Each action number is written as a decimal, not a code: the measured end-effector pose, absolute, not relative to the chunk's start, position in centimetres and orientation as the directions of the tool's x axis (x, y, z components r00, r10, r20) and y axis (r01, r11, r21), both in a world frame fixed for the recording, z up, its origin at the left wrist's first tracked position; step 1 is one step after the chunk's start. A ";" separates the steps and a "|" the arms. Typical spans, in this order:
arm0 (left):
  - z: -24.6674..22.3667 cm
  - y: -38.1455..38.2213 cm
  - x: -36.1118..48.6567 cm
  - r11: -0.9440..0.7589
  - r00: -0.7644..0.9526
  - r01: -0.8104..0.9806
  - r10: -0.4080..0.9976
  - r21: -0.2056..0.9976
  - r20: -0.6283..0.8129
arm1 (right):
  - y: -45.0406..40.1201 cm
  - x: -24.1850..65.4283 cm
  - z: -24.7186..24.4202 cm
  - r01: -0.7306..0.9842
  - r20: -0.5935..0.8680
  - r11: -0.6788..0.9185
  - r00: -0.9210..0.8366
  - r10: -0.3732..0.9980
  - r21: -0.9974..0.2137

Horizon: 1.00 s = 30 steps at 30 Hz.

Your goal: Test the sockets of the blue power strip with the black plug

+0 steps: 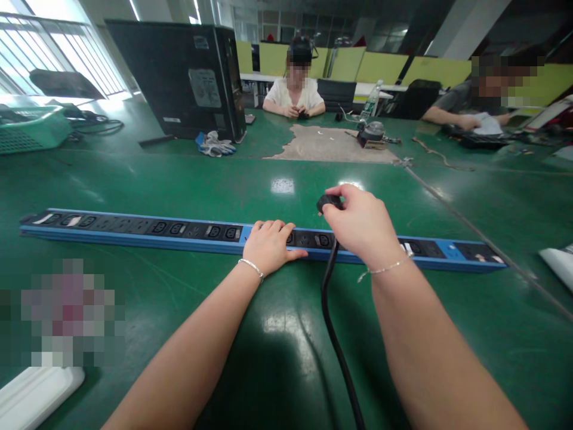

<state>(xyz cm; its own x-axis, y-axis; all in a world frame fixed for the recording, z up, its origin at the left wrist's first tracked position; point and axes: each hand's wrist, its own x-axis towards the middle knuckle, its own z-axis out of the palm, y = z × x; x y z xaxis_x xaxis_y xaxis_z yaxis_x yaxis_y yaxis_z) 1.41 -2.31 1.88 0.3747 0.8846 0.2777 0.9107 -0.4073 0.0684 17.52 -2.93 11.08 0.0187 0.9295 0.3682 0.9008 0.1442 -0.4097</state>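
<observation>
A long blue power strip (206, 243) with a black face and many sockets lies across the green table. My left hand (270, 246) rests over its middle, fingers wrapped over the far edge and thumb along the near side. Just right of it, my right hand (358, 221) grips a black plug (329, 203) between thumb and fingers, above the strip's far edge. From there a thick black cable (329, 310) hangs over the strip and runs down to the bottom of the view. The plug's front end is partly hidden by my fingers.
A black computer case (174, 77) stands at the back left, with gloves (215, 144) beside it and a green basket (33, 128) farther left. A bottle (371, 103) and a tape roll (372, 131) are at the back. Two people sit across the table. A white object (42, 397) lies front left.
</observation>
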 end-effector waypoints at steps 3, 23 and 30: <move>2.0 -2.3 1.4 -0.402 0.374 0.914 0.890 0.063 0.261 | -2.2 21.1 11.7 0.883 0.287 0.124 0.012 0.958 -0.452; 1.6 -2.0 1.2 -0.422 0.393 0.905 0.877 0.051 0.276 | -4.2 30.0 6.5 0.985 -0.005 -0.129 0.130 0.992 -0.118; 1.8 -2.0 1.3 -0.412 0.385 0.909 0.888 0.063 0.251 | -3.9 29.0 6.9 0.992 -0.031 -0.127 0.127 0.991 0.015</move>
